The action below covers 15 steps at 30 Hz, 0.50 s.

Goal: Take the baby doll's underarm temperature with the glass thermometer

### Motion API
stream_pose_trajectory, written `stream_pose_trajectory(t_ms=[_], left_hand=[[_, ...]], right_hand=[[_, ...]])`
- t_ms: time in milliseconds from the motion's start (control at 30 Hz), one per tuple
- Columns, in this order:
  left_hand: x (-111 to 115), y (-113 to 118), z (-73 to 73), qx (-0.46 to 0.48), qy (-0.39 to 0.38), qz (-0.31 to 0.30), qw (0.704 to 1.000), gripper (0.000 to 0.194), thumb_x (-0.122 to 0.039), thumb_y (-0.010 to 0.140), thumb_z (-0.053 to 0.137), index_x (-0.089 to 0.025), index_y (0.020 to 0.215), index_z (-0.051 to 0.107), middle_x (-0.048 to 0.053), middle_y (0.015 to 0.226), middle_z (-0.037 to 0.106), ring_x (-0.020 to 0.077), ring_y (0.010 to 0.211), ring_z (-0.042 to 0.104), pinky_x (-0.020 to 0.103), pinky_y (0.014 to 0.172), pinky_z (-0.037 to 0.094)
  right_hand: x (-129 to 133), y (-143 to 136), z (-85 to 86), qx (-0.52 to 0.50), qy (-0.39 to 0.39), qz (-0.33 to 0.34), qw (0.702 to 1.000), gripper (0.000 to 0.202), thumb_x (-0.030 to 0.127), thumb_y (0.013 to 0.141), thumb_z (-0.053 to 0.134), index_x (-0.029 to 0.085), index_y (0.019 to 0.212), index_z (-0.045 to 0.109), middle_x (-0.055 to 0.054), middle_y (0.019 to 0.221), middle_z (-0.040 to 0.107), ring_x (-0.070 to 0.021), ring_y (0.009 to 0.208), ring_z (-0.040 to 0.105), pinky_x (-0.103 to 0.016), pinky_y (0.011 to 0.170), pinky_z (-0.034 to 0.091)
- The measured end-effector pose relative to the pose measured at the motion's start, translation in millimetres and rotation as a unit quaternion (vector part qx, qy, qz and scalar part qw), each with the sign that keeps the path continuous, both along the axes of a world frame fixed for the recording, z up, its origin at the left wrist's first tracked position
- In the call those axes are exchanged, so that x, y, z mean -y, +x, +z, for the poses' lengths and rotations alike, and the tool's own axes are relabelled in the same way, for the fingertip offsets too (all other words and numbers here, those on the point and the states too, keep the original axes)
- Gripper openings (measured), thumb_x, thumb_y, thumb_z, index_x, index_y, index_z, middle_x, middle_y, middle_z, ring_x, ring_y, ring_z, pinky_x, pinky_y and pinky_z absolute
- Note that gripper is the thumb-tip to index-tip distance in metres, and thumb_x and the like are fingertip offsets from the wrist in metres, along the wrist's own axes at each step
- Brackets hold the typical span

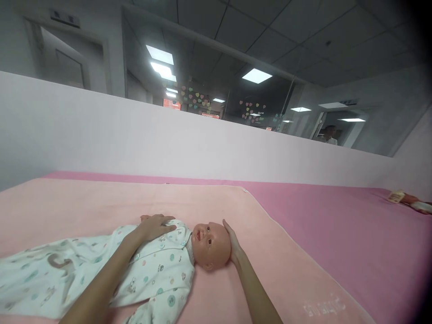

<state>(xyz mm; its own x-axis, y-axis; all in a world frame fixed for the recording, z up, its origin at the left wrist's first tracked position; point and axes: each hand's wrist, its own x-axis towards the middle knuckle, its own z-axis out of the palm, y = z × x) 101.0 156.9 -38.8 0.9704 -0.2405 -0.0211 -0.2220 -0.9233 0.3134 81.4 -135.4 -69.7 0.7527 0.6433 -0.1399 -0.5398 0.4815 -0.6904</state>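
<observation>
A baby doll lies on its back on a peach blanket, its head toward the right. It wears a white printed outfit with long sleeves and legs. My left hand rests flat on the doll's chest, fingers stretched out and pointing right. Against the top of the doll's bald head is my right hand, its palm cupped along the crown. Part of that hand's fingers is hidden behind the head.
Under the blanket spreads a pink mat. A white low wall runs along the back, with a window or mirror above it. At the far right edge lies a reddish-brown item with a pale tag. A person shows in the upper right.
</observation>
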Motion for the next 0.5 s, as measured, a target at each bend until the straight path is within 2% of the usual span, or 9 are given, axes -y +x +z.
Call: stream_pose_trajectory(t_ms=[100, 300, 500], left_hand=[[1, -2, 2.5, -0.005, -0.003, -0.003, 1.0, 0.067, -0.073, 0.072, 0.031, -0.033, 0.123, 0.048, 0.006, 0.123, 0.053, 0.0287, 0.117, 0.042, 0.043, 0.097, 0.027], [3, -5, 4.0, 0.002, 0.002, -0.003, 1.0, 0.066, -0.072, 0.072, 0.032, -0.032, 0.123, 0.049, 0.006, 0.119, 0.055, 0.0281, 0.114, 0.045, 0.044, 0.097, 0.027], [5, -7, 5.8, 0.008, 0.007, -0.011, 1.0, 0.061, -0.069, 0.074, 0.032, -0.033, 0.119, 0.052, 0.005, 0.117, 0.057, 0.0272, 0.112, 0.046, 0.042, 0.096, 0.029]], right_hand=[[1, -4, 4.1, -0.004, 0.0, -0.014, 1.0, 0.07, 0.067, 0.073, 0.041, 0.013, 0.117, 0.049, -0.015, 0.118, 0.056, -0.0282, 0.107, 0.054, -0.044, 0.094, 0.036], [2, 8, -1.6, 0.004, -0.058, -0.09, 0.994, 0.059, 0.059, 0.076, 0.042, 0.018, 0.119, 0.049, -0.012, 0.11, 0.062, -0.0272, 0.097, 0.06, -0.048, 0.088, 0.04], [1, -2, 10.9, -0.009, -0.079, 0.005, 0.997, 0.067, 0.062, 0.076, 0.036, 0.006, 0.104, 0.06, -0.018, 0.107, 0.062, -0.0293, 0.102, 0.057, -0.041, 0.09, 0.041]])
